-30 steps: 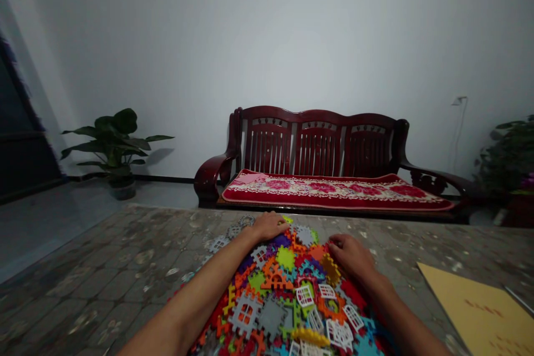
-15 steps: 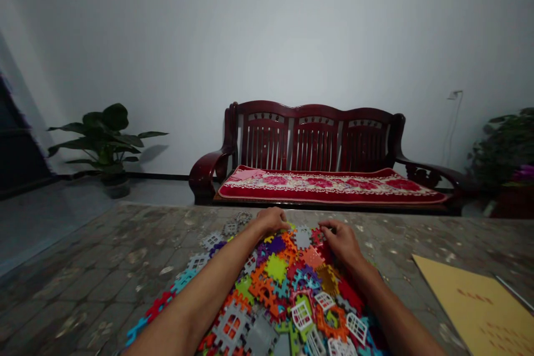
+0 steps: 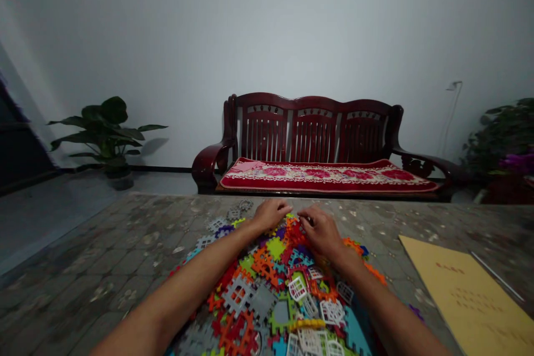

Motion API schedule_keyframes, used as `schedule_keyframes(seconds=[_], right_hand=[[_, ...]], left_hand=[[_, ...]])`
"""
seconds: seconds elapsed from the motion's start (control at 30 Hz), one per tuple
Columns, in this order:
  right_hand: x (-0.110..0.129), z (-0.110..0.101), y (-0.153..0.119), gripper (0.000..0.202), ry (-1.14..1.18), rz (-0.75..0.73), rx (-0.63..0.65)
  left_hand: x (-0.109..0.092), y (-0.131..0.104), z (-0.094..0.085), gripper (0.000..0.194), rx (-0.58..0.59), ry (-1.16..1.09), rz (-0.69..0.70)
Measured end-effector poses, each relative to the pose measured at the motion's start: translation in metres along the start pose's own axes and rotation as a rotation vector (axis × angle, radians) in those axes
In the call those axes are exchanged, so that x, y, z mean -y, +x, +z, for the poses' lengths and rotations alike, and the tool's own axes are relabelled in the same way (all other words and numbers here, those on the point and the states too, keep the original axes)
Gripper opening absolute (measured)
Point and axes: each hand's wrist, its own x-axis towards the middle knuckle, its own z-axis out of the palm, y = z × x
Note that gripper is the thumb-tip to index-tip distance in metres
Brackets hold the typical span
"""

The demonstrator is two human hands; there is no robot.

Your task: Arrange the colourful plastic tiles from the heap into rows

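Note:
A heap of colourful interlocking plastic tiles (image 3: 275,248) lies on the table in front of me, with toothed edges in orange, red, lime, grey and blue. At its far end, my left hand (image 3: 272,214) has its fingers bent inward and closed, the tips mostly hidden. My right hand (image 3: 320,229) is beside it, fingers curled and pinched above orange and red tiles (image 3: 294,229). A bit of lime plastic (image 3: 291,215) shows between the hands. Whatever either hand grips is too small or covered to make out. White lattice window pieces (image 3: 332,311) lie on the near part of the heap.
Grey tiles (image 3: 234,214) trail along the heap's left side. On the right, a tan sheet (image 3: 454,283) with red writing and a thin rod (image 3: 496,275) lie on the patterned tablecloth (image 3: 137,245). Beyond the table stands a dark wooden bench (image 3: 315,136); a potted plant (image 3: 110,133) is left.
My right hand has moved left, close to my left hand. The pale grey and pink tiles near it no longer show. The view has tipped down slightly, showing more of the near heap.

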Motion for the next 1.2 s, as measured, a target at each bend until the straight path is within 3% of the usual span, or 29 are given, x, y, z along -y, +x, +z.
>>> schedule_keyframes(seconds=[0.1, 0.17, 0.37, 0.5, 0.6, 0.73, 0.9, 1.0, 1.1, 1.2], right_hand=[[0.024, -0.003, -0.011, 0.027, -0.095, 0.009, 0.206], [0.037, -0.005, -0.018, 0.026, -0.143, -0.028, 0.264], [0.056, -0.018, -0.033, 0.027, -0.172, -0.099, 0.195], [0.065, -0.031, -0.057, 0.036, -0.185, -0.172, 0.17], [0.078, -0.041, -0.084, 0.051, -0.164, -0.253, 0.187], [0.1, -0.048, -0.124, 0.082, -0.085, -0.321, 0.306], [0.12, -0.049, -0.165, 0.114, -0.049, -0.317, 0.413], [0.122, -0.048, -0.177, 0.12, -0.084, -0.264, 0.455], [0.121, -0.047, -0.178, 0.113, -0.158, -0.208, 0.539], [0.122, -0.045, -0.174, 0.09, -0.204, -0.19, 0.58]], left_hand=[[-0.002, -0.028, -0.006, 0.041, -0.013, 0.015, 0.066], [-0.004, -0.049, -0.011, 0.042, -0.007, 0.02, 0.113], [-0.004, -0.122, -0.023, 0.036, -0.035, 0.075, 0.31], [0.001, -0.179, -0.028, 0.059, -0.027, 0.229, 0.423], [0.003, -0.219, -0.028, 0.084, 0.065, 0.293, 0.459], [0.0, -0.258, -0.021, 0.11, 0.193, 0.317, 0.471], [-0.004, -0.28, -0.005, 0.12, 0.294, 0.365, 0.4], [-0.005, -0.282, 0.001, 0.112, 0.31, 0.4, 0.324], [-0.006, -0.28, 0.003, 0.094, 0.309, 0.409, 0.329], [-0.007, -0.28, 0.004, 0.079, 0.305, 0.439, 0.369]])
